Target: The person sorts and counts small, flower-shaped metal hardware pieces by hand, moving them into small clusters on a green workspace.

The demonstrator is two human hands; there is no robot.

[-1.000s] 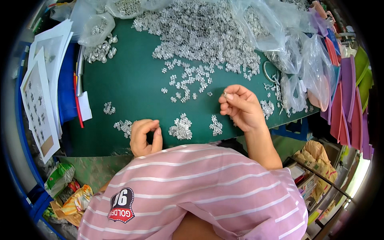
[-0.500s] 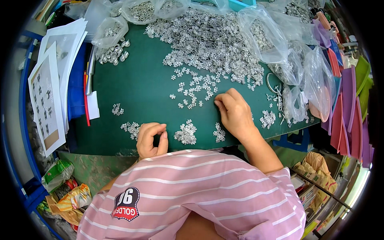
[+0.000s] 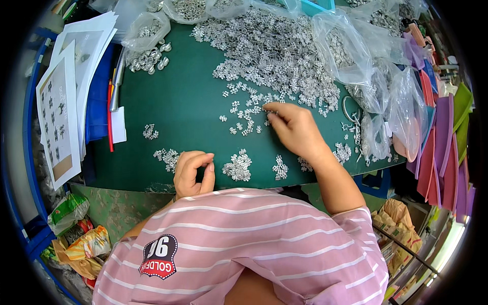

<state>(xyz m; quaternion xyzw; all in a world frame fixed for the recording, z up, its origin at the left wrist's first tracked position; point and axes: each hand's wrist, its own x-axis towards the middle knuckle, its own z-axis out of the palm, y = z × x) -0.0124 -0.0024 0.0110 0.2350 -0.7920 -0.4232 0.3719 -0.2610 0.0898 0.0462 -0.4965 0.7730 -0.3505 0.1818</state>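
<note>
My right hand [image 3: 297,131] reaches to the scattered small silver metal pieces [image 3: 247,113], thumb and forefinger bent together at their right edge. What lies between the fingertips is too small to make out. Behind them spreads a large heap of the same openwork pieces [image 3: 274,48]. My left hand [image 3: 193,174] rests curled at the near edge of the green table [image 3: 178,101]; anything inside its fingers is hidden. Close beside it lies a small pile of pieces [image 3: 166,158], partly covered by the hand. Similar piles [image 3: 237,165] lie along the near edge, including a narrow one [image 3: 279,168].
Clear plastic bags [image 3: 343,48] of metal parts line the back and right. Round silver parts [image 3: 148,60] lie at the far left. Printed sheets [image 3: 58,119], a red pencil [image 3: 111,119] and a blue tray [image 3: 96,107] stand left; coloured bins [image 3: 442,142] stand right.
My right hand has moved left and slightly away from me, into the scattered pieces. My left hand stays nearly where it was. The whole view has shifted slightly.
</note>
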